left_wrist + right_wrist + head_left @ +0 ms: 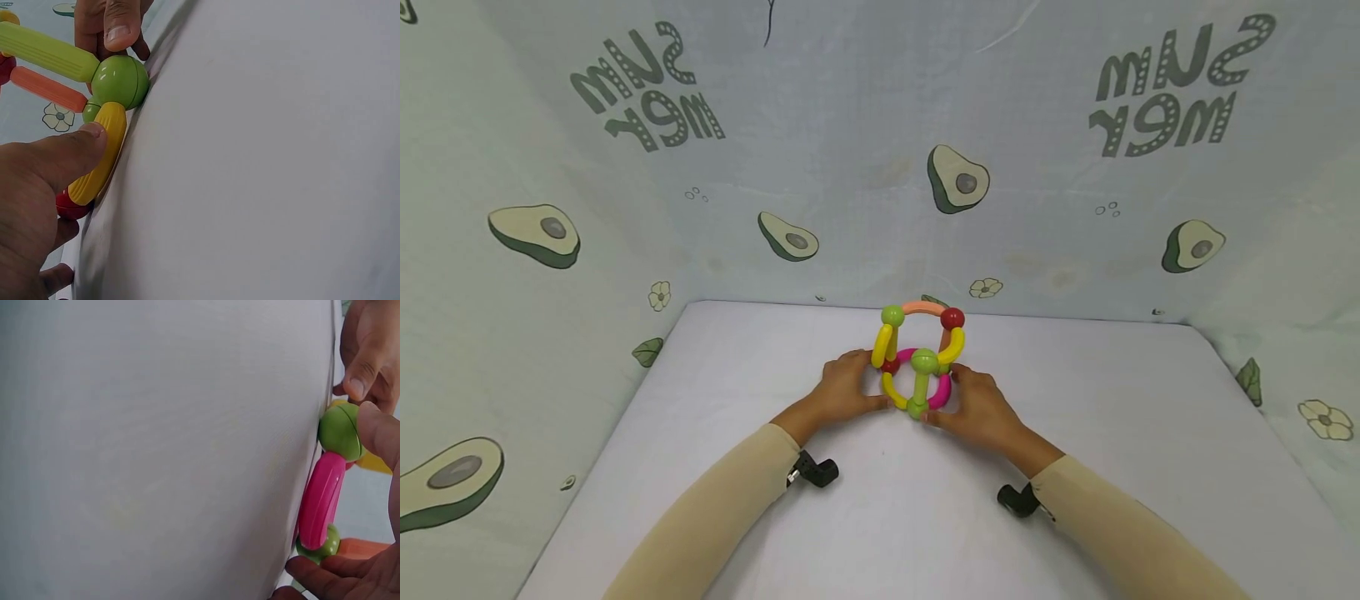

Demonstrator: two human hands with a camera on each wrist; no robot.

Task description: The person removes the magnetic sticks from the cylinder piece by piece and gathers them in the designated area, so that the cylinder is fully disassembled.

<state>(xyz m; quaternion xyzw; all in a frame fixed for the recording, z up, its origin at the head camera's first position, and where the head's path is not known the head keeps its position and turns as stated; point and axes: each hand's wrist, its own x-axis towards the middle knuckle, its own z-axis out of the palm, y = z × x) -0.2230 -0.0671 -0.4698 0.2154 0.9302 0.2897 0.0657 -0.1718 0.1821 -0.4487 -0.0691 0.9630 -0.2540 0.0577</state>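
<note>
A box-shaped toy frame of coloured balls and rods (922,383) stands on the white table, between both hands. Its lower ring joins curved yellow and pink rods with green and red balls; upright rods carry a second ring with an orange arc on top. My left hand (842,390) grips the lower left side, thumb on a curved yellow rod (106,156) and fingers near a red ball (73,206). On the other side, my right hand (983,410) holds the frame with its thumb on the front green ball (339,430) and fingers by the rear green ball (322,545), beyond a pink rod (322,500).
White cloth covers the table (760,342). Behind it and at both sides hangs a pale curtain (865,125) printed with avocados, flowers and lettering. Small black wrist cameras sit under the left cuff (778,454) and the right cuff (1052,479).
</note>
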